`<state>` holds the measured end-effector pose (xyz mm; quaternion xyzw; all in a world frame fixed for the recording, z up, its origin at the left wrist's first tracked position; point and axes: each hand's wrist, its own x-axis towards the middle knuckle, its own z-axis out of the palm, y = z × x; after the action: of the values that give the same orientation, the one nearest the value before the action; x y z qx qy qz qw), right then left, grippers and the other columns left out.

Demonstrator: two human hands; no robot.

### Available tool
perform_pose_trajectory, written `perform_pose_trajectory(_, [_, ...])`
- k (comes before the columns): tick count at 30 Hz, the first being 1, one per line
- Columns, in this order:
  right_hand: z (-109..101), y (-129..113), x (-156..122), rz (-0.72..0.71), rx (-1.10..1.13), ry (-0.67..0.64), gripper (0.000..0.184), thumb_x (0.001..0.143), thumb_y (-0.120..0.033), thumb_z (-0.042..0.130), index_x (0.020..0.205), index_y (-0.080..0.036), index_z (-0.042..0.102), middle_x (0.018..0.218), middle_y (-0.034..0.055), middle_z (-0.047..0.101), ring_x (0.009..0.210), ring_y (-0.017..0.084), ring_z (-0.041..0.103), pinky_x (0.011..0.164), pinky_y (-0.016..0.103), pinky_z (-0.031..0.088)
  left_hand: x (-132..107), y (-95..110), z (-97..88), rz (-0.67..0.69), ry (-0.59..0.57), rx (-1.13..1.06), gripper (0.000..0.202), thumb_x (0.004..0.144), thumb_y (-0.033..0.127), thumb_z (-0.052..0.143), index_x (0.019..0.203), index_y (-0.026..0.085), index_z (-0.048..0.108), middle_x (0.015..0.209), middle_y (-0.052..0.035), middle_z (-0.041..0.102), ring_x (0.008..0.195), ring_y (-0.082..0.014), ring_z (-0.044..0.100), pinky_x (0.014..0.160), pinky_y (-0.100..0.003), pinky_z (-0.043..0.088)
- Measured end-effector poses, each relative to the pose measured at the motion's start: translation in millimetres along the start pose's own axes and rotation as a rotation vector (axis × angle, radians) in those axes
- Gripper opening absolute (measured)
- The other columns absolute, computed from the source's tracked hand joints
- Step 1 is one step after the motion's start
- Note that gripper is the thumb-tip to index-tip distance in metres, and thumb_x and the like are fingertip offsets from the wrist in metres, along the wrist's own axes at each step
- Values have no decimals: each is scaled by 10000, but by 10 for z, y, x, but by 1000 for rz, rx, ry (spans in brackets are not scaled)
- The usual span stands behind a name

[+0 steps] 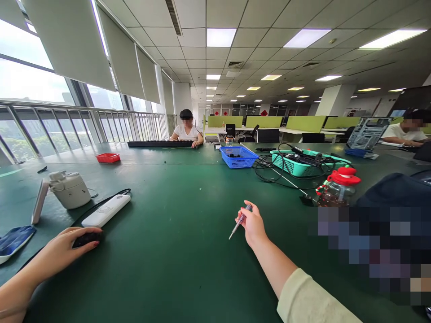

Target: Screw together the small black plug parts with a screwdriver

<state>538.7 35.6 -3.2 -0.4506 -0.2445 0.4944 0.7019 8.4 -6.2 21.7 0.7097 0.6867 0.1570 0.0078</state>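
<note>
My right hand [253,224] is closed around a small screwdriver [238,223] with a clear handle, its tip pointing down and left above the green table [175,215]. At the near left, my left hand [63,251] lies over a small black object [85,238], fingers curled on it. A white oblong device [106,210] with a black cable lies just beyond that hand.
A white camera-like device [69,189] and a tablet [39,201] stand at the left. Farther back are a red tray [108,157], a blue basket [238,157], a teal basket of cables [296,164] and a red-lidded bottle [338,186]. People sit at the far end and right.
</note>
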Motion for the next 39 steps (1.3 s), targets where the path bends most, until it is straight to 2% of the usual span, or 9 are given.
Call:
perform_pose_trajectory(6, [-46,53,47,-14,1,-24,466,604,-234,689,1038,-255,522,576,-82,556,538,125,549,540,258,500,-9,-97,35,-10,27,-16,647,702,721,526,1108,261,731,1136,-73,726,1060,-303,650,943,-405,520])
perform_pose_trajectory(16, [-5,7,5,-3,0,1,469,586,-235,670,1031,-246,523,568,-86,542,511,119,528,521,263,493,-20,46,-65,-86,30,-26,661,624,715,548,1060,264,756,1063,-87,731,1010,-307,668,962,-432,516])
perform_pose_trajectory(24, [-6,-5,-11,0,-1,-11,479,589,-245,691,1038,-251,525,586,-85,539,527,123,542,542,272,507,-40,20,-73,-65,63,17,629,661,697,528,1081,283,747,994,-73,725,962,-298,665,866,-400,547])
perform_pose_trajectory(30, [1,-12,-12,5,-9,-4,458,604,-238,687,1030,-255,518,574,-83,539,525,128,540,528,268,502,-30,18,-79,-78,33,30,672,649,714,520,1108,274,736,911,-79,719,905,-299,658,813,-409,549])
perform_pose_trajectory(36, [7,-19,-17,4,1,2,446,606,-224,670,1026,-250,522,570,-85,543,521,123,530,520,268,500,-11,14,-79,-73,27,32,685,641,716,522,1107,260,733,957,-80,735,951,-317,651,849,-427,541])
perform_pose_trajectory(39, [11,-23,-21,0,0,-3,454,602,-229,673,1029,-250,521,571,-83,546,529,127,538,514,264,498,5,-18,-54,-64,-24,-2,681,624,717,557,1098,259,732,1030,-72,747,979,-314,660,867,-418,539])
